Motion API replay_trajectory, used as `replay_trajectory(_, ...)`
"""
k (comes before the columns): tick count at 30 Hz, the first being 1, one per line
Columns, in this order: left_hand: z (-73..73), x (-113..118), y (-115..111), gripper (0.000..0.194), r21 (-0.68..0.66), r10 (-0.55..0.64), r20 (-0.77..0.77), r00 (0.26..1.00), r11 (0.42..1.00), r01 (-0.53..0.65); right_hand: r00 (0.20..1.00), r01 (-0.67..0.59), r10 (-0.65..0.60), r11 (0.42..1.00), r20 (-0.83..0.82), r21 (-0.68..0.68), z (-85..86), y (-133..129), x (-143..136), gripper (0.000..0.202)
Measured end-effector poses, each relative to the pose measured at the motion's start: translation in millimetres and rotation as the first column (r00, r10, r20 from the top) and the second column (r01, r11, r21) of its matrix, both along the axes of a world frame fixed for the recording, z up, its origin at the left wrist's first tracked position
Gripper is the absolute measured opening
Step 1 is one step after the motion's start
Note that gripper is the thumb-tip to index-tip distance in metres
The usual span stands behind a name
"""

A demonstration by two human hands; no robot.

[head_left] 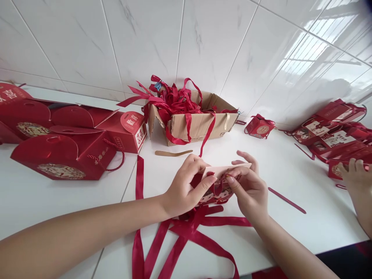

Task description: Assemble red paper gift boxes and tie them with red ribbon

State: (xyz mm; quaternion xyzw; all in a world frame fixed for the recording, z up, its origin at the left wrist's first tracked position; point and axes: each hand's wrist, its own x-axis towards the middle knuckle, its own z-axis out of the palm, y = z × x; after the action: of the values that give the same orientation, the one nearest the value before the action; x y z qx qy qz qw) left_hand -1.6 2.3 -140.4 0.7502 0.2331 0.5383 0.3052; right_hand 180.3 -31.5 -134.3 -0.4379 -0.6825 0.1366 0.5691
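Observation:
Both hands are closed on a small red printed box (211, 197) with a pale upper edge, held over the near middle of the table. My left hand (190, 186) grips its left side, thumb on the front beside a bit of red ribbon. At the right side, my right hand (250, 186) pinches a thin red loop at the box's top between thumb and forefinger, its other fingers behind the box. Long red ribbons (186, 232) lie crossed on the table below the box. What the fingers behind the box touch is hidden.
A cardboard box (200, 130) heaped with red ribbon stands behind the hands. Larger red gift boxes (87, 155) are at left. A small red box (259, 126) sits at the back right, near piled red boxes (334, 131). Another person's hand (357, 178) touches that pile.

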Motion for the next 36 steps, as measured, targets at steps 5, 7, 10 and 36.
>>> replay_trajectory(5, -1.8, 2, -1, 0.005, 0.062, -0.044, 0.017, 0.999, 0.997, 0.043, 1.0, -0.028, 0.029, 0.998, -0.011, 0.049, 0.2, 1, -1, 0.01)
replay_trajectory(7, -2.8, 2, -1, 0.006, 0.105, -0.075, 0.019, 0.997, 0.992, 0.073, 0.998, -0.04, 0.043, 0.997, -0.05, 0.064, -0.9, 0, -2, 0.011)
replay_trajectory(10, -4.1, 1, -2, 0.013, 0.186, -0.117, 0.016, 0.993, 0.976, 0.112, 0.987, -0.06, 0.077, 0.991, -0.143, 0.117, -2.2, -3, -3, 0.023)
replay_trajectory(36, -9.4, -8, 3, 0.023, 0.405, -0.052, -0.19, 0.98, 0.906, 0.126, 0.995, 0.08, -0.092, 0.966, 0.038, 0.244, -2.4, -2, 14, 0.021)
